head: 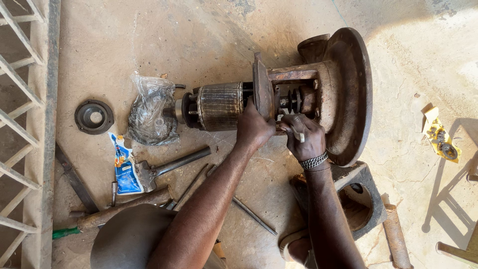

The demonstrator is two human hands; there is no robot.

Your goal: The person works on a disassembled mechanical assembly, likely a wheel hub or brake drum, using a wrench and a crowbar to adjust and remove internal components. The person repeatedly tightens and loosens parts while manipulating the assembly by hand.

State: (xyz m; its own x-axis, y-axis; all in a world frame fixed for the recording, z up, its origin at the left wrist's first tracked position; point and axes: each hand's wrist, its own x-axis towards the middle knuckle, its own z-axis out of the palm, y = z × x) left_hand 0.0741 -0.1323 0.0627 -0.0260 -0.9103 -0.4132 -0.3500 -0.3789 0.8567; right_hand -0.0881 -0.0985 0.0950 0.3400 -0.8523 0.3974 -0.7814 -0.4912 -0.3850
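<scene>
Metalwork of a white grille (22, 124) is seen along the left edge of the frame, above a concrete floor (199, 35). A round black flange ring (93, 116) is laid at centre left. Just to its right a crumpled clear plastic bag (152, 112) is found; something dark is held inside it, but what it is cannot be told. Below the bag a blue sachet (124, 167) is laid flat, with a hammer (164, 167) beside it and rusty rods (119, 209) lower down.

At centre, a rusty motor-and-pump assembly (343, 89) is laid on its side, its wound rotor (219, 105) exposed toward the left and its wide disc turned to the right. The left hand (254, 127) is clenched around the rusted plate (262, 87) beside the rotor. The right hand (304, 135), a metal bracelet on its wrist, is closed on a small pale piece (298, 132) held against the shaft parts. A hollow block (366, 197) is set beneath the disc. At the right edge, yellow paper (438, 134) carries small dark parts.
</scene>
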